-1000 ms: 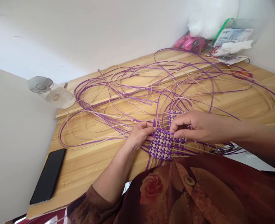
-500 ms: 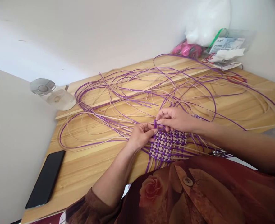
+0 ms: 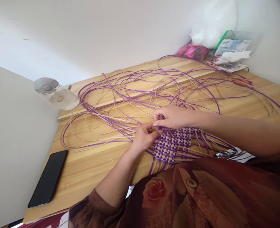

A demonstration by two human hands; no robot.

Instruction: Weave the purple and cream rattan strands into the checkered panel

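Note:
A purple and beige woven piece (image 3: 165, 148) lies near the table's front edge, with loose cords fanning out from its sides. My left hand (image 3: 144, 136) pinches its upper left corner, thumb on top. Just above that edge, my right hand (image 3: 169, 116) is closed, thumb against curled fingers, close to the left fingertips. A purple cord seems to run under it, but what its fingertips grip is mostly hidden. Long purple and beige cords (image 3: 94, 109) spread in loops across the table beyond both hands.
A black phone (image 3: 48, 179) lies at the left edge of the wooden table (image 3: 87, 171). A clear bottle with a grey lid (image 3: 64, 96) stands at the back left. Pink packets (image 3: 193, 51), a white bag (image 3: 211, 25) and papers (image 3: 233, 47) sit at the back right.
My right hand has moved slightly left, and its fingers have curled in. The upright purple loop between my hands no longer shows. My left hand keeps its hold on the woven corner.

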